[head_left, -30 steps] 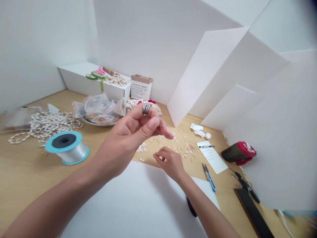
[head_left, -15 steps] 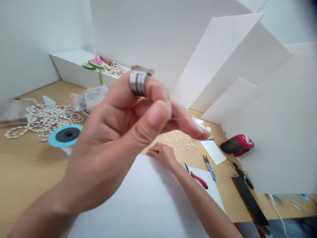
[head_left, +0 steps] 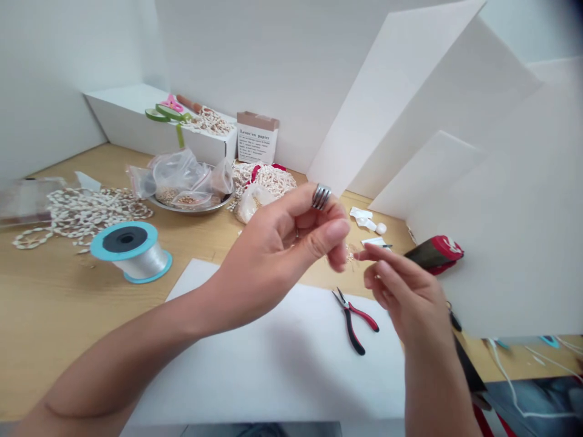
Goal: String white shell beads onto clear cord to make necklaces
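My left hand (head_left: 296,243), wearing a banded ring, is raised over the white sheet (head_left: 255,358). Its thumb and index finger are pinched on clear thread; the strand itself barely shows now. Just right of it is my right hand (head_left: 405,285), with fingers bent and thumb drawn in towards them. Anything between those fingertips is too small to make out. The two sets of fingertips are close but apart. Long-nose pliers (head_left: 351,318) with red and black handles lie on the sheet below. At left stands a spool of clear thread (head_left: 141,260) with blue flanges.
White shell strands (head_left: 95,209) lie at the left. Behind are a metal bowl (head_left: 195,210) with plastic bags, more strands (head_left: 271,176) and a small carton (head_left: 257,142). White boards (head_left: 410,109) stand at the right, near a dark red-topped pouch (head_left: 435,254).
My right hand has risen from the table to beside my left hand. The left hand has moved away from the camera, rightward and slightly lower, still pinched. The pliers now show fully.
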The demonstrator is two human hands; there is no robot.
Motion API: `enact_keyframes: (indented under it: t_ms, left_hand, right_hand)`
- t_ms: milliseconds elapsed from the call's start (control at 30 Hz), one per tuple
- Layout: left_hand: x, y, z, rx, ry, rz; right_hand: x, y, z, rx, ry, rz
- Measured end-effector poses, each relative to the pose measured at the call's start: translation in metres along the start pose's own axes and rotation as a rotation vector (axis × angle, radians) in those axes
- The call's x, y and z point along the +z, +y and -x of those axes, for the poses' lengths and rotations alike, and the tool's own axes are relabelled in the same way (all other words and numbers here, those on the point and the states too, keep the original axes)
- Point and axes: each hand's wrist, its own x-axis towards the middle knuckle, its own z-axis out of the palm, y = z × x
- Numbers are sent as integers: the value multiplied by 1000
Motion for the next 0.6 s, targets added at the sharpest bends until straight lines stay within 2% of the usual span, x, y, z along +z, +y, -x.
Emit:
enact_keyframes:
  t_ms: [67,167,267,400,600]
  left_hand:
    - [3,-3,1,-7,0,-53]
    - [9,-9,3,-13,-27,-156]
    - [15,-15,5,-13,-73,-259]
    - [20,-27,6,-41,-156,-318]
    - [26,-41,3,-108,-227,-365]
  right_hand:
    - [0,-20,16,-79,114,-88]
    - [6,-34,31,-27,22,-158]
    - [10,-30,36,62,-92,-241]
    - [7,-15,38,143,-70,-339]
    - [-1,-6,40,142,-92,-338]
